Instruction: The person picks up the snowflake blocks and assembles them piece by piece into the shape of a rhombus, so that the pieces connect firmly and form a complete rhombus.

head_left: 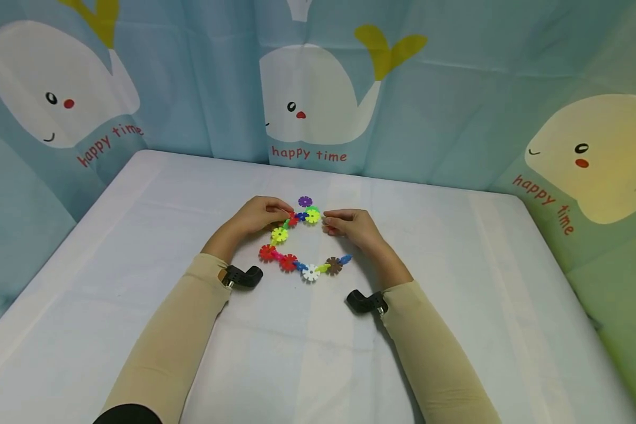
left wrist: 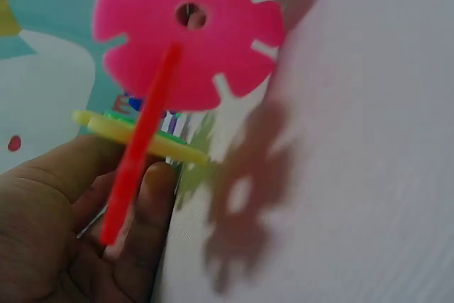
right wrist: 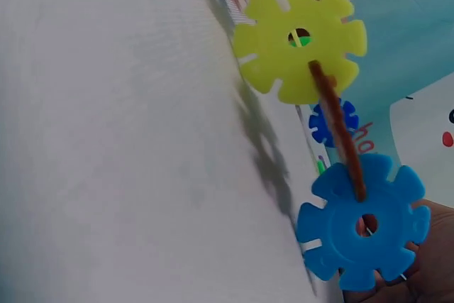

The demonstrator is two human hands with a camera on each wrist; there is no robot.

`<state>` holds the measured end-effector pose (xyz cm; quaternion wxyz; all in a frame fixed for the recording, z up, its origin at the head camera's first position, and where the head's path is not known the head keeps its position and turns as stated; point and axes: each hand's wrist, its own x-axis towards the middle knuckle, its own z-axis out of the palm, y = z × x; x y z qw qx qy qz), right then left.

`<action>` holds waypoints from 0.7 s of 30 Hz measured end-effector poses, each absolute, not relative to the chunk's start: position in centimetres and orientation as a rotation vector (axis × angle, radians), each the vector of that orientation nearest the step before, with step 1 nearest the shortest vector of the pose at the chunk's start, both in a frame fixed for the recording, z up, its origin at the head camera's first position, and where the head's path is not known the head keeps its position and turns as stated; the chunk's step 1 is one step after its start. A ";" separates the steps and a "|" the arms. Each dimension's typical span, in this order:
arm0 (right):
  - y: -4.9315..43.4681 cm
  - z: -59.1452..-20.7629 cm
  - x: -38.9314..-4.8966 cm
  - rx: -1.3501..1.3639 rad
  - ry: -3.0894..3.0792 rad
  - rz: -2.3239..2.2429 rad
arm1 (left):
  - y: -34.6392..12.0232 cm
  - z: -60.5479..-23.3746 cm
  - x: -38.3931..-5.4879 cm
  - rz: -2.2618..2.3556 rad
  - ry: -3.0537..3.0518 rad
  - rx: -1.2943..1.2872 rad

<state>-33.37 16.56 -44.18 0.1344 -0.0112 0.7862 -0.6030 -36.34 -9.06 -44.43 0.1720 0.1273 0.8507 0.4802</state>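
Observation:
A chain of interlocking notched plastic discs curves over the table in an open loop. My left hand (head_left: 257,213) is at its upper left, fingertips gripping around a red disc (head_left: 293,219). Beside that sit a dark blue disc (head_left: 301,217), a yellow disc (head_left: 312,217) and a green one partly behind it. My right hand (head_left: 352,225) has thumb and fingers bent toward that yellow disc, fingertips right at its edge; I cannot tell whether they pinch anything. In the right wrist view, a blue disc (right wrist: 397,235) at the chain's other end covers much of this hand.
A purple disc (head_left: 305,201) stands just beyond the chain's top. Nearer me, the chain runs through a white disc (head_left: 311,273) and a brown disc (head_left: 334,265). The white-covered table (head_left: 275,365) meets a whale-print curtain (head_left: 217,88) at its back edge.

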 end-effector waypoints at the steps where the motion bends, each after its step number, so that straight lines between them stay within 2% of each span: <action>1: 16.6 -44.1 -33.4 -0.032 2.266 -1.757 | -9.2 -44.4 -36.4 1.378 2.393 0.353; 6: 16.6 -43.6 -33.9 -0.021 2.247 -1.751 | -9.8 -44.1 -36.3 1.422 2.309 0.316; 21: 15.3 -41.9 -37.5 -0.156 2.524 -1.307 | -10.0 -44.5 -36.6 1.410 2.300 0.323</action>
